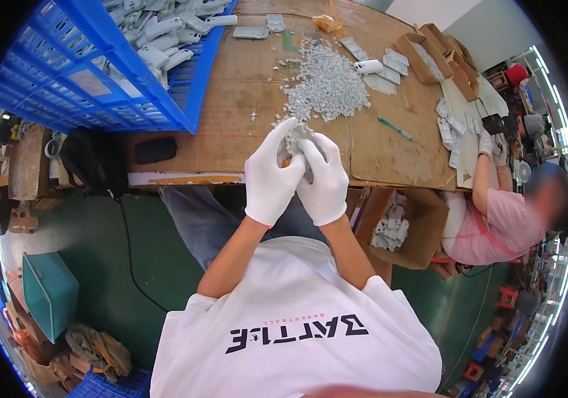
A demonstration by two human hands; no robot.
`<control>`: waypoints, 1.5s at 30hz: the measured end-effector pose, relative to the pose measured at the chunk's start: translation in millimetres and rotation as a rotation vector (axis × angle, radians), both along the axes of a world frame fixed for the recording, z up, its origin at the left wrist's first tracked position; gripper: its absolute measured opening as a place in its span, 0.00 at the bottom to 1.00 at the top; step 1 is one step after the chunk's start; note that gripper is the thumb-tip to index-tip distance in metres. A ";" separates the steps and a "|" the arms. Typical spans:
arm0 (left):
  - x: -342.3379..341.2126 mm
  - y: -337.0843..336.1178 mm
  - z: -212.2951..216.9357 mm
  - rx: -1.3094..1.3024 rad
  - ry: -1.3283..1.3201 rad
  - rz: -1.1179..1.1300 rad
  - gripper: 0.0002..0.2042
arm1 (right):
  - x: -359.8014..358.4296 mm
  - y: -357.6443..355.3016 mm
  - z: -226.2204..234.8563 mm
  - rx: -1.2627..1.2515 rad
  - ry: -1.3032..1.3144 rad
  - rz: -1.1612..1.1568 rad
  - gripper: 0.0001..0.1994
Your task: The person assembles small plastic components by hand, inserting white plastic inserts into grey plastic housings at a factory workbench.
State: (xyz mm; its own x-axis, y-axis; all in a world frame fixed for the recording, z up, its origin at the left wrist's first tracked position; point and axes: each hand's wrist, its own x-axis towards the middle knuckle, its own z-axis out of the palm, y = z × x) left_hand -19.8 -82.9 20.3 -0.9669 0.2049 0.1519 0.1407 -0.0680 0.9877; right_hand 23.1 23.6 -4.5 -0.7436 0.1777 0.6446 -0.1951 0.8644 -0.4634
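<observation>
White shirt [297,312] lies nearest; past it, a pale part [294,140] sits between my left hand [273,174] and right hand [324,176]. I judge it light, stiff, perhaps slippery, best held by its edges. Both hands pinch it, fingers curled, forearms [234,257] converging, over the tabletop [231,93] near the bits [327,83].

On the table [224,136], a heap of small bits [327,79] lies just beyond the left hand [274,176] and right hand [324,179]. Left of them is a case [155,150], beyond it a crate [95,60] holding casings [165,40]; right, a pen [395,128]; lower right, a carton [428,219] containing parts [393,225].
</observation>
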 end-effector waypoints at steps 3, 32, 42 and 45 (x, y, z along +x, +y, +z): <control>-0.8 0.5 -3.3 0.004 0.004 -0.032 0.22 | 1.4 -2.5 -5.5 0.003 0.060 -0.020 0.25; -10.9 30.8 -9.3 -0.369 0.045 0.015 0.22 | -14.3 24.5 -24.5 -0.256 0.021 0.083 0.23; -214.8 84.6 -29.3 -0.923 0.503 0.107 0.19 | -26.5 241.5 -22.6 -0.075 -0.030 -0.495 0.14; -339.3 84.1 -92.1 -1.174 0.868 0.439 0.19 | -13.4 373.9 -35.0 0.143 -0.320 -0.866 0.20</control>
State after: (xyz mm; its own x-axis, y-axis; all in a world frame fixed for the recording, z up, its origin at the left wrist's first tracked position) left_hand -359.0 1.2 -71.7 -0.6820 0.3399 0.6476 0.4870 0.8717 0.0553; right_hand 9.7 397.4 -39.5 -0.5351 0.6882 0.4899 0.6625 0.7017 -0.2621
